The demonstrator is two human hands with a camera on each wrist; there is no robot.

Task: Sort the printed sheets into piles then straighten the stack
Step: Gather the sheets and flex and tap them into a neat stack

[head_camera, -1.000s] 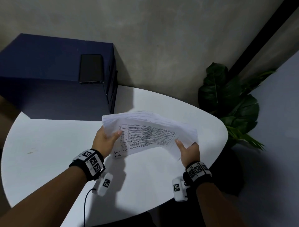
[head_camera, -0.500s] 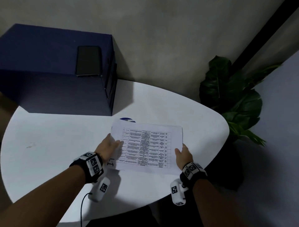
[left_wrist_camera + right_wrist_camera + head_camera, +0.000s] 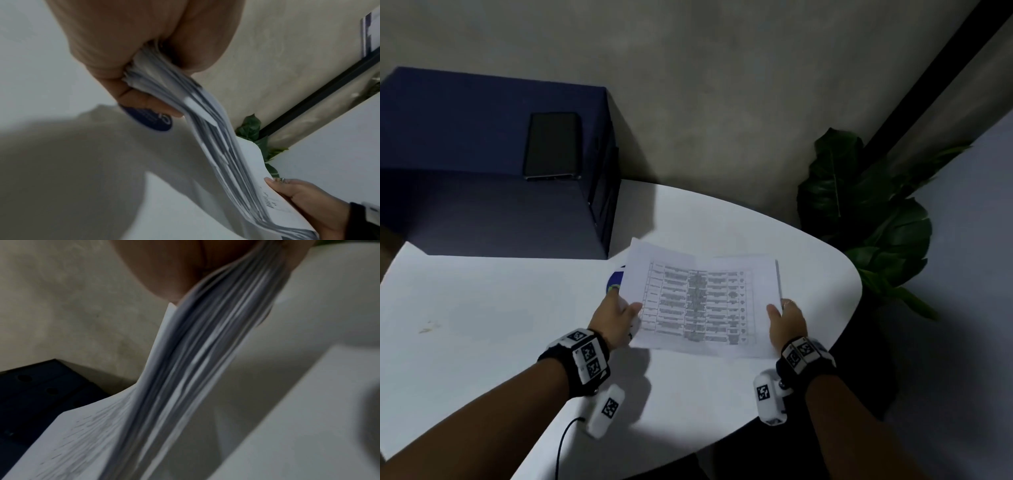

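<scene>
Printed sheets (image 3: 705, 301) lie between your hands above the counter (image 3: 482, 325), long axis left to right; left hand (image 3: 616, 317) and right hand (image 3: 787, 322) each pinch one short edge (edges uneven).

Phone (image 3: 552, 145) on box (image 3: 465, 144), left behind sheets (image 3: 702, 301); plant (image 3: 866, 219) right

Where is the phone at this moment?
In the head view the phone lies flat on top of the dark blue box, at the far left of the table, left of and beyond the stack.
</scene>
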